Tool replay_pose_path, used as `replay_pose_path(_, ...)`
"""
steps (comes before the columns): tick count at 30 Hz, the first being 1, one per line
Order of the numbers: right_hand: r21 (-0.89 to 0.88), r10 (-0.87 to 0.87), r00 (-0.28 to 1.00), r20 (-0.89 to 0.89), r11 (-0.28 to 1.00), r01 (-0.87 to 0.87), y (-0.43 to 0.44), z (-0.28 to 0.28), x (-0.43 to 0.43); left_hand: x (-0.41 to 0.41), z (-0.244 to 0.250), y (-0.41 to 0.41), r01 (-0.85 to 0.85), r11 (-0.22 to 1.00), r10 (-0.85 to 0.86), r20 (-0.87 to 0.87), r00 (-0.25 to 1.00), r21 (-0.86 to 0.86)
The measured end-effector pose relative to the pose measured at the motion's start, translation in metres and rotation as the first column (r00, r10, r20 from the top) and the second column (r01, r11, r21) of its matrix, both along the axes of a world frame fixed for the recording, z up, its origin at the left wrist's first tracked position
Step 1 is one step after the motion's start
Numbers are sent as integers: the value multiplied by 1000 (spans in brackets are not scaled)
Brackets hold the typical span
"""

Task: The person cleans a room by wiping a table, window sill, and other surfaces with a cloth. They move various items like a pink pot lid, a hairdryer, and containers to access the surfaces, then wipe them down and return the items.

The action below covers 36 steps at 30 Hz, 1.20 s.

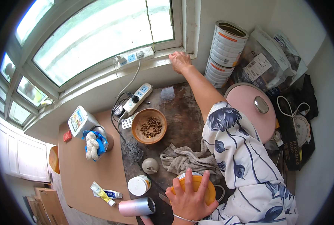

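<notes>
My left hand point(190, 194), with a bracelet at the wrist, is spread over the yellow lid point(196, 184) of a round can, fingertips reaching its far rim. My right hand point(180, 62) is stretched out to the white windowsill point(162, 61), fingers bent against its edge; whether anything is under them is hidden. A crumpled grey cloth point(186, 160) lies just beyond the yellow lid. Beside the can are a white-lidded jar point(138, 185) and a small rounded pale object point(150, 166). Part of a blade-like metal piece point(164, 198) shows left of the can.
A bowl of brown pellets point(149, 126) stands mid-table near a power strip point(138, 98) with cables. A tumbler point(137, 206) and tubes point(103, 194) lie at the front left. At right are stacked tins point(226, 53), a pink lid point(251, 109) and plastic bags point(265, 62).
</notes>
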State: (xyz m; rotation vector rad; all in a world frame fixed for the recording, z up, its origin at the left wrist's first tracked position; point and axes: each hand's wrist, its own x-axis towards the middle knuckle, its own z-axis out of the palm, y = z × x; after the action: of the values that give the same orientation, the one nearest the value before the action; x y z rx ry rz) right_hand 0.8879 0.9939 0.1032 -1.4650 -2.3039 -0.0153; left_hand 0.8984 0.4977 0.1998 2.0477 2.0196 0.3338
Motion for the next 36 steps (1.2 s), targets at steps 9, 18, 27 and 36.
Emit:
replay_pose_path(9,-149,-285,959,2,948,282,-5,10,28,0,-8,3,-17,997,15,25,1000,77)
replay_pose_path(18,-352,-200,967,-155,926,135,-25,-58,61,-1,-6,-3,-27,998,24,60,998,53)
replay_pose_path(27,-843,36,954,296,479,244,-154,30,74,0,-9,-8,-43,995,35,88,996,88)
replay_pose_path(36,-686,481,864,151,680,-258,-317,18,143,-2,-12,-12,-54,989,45,68,997,139)
